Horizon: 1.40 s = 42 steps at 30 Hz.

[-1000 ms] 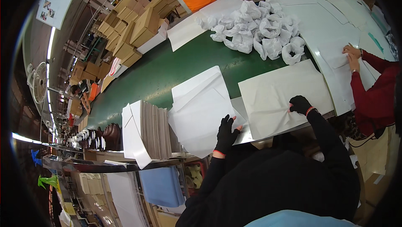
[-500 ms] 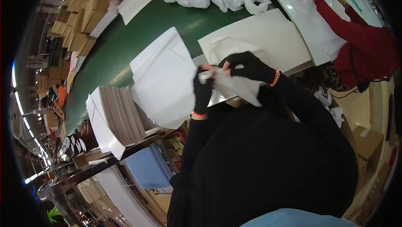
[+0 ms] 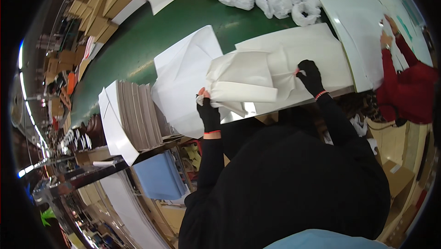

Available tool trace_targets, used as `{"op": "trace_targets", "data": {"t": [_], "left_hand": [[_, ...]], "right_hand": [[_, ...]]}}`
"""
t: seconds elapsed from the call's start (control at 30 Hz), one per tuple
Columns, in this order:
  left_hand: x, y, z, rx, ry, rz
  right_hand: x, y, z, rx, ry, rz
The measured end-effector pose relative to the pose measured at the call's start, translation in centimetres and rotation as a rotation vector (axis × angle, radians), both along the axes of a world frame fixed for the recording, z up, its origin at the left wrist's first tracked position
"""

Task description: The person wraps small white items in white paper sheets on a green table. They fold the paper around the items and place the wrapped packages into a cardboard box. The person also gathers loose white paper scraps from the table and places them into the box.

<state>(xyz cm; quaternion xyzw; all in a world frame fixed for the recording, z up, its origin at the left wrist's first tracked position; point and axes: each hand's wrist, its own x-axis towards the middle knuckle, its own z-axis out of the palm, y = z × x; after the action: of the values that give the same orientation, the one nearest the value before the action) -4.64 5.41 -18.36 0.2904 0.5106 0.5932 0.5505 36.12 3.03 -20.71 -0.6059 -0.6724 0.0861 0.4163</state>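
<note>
Free green tabletop beyond obstructing cream paper

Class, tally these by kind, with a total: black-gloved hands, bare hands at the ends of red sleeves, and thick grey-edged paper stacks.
Black-gloved hands (left hand and right hand): 2
Bare hands at red sleeves: 2
Thick grey-edged paper stack: 1
Total: 5

We see gloved left hand gripping bunched cream paper, gloved right hand pinching cream paper at right, white sheets to left, thick stack farther left, white bundles far on green tabletop.
</note>
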Motion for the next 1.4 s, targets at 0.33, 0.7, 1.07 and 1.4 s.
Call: {"op": "trace_targets", "data": {"t": [0.33, 0.7, 1.07, 1.4], "left_hand": [[9.0, -0.8, 10.0, 0.311, 0.005, -0.325], [4.3, -0.8, 14.5, 0.076, -0.390, -0.391], [3.6, -0.3, 11.0, 0.131, -0.399, -0.347], [2.3, -0.3, 11.6, 0.100, -0.544, 0.012]], "right_hand": [[-11.5, 4.1, 12.0, 0.151, 0.344, 0.281], [-16.4, 1.2, 19.2, -0.075, 0.314, 0.367], [-15.7, 0.7, 17.2, -0.379, 0.461, 0.459], [-14.3, 0.5, 15.6, -0.230, 0.613, 0.410]]}}
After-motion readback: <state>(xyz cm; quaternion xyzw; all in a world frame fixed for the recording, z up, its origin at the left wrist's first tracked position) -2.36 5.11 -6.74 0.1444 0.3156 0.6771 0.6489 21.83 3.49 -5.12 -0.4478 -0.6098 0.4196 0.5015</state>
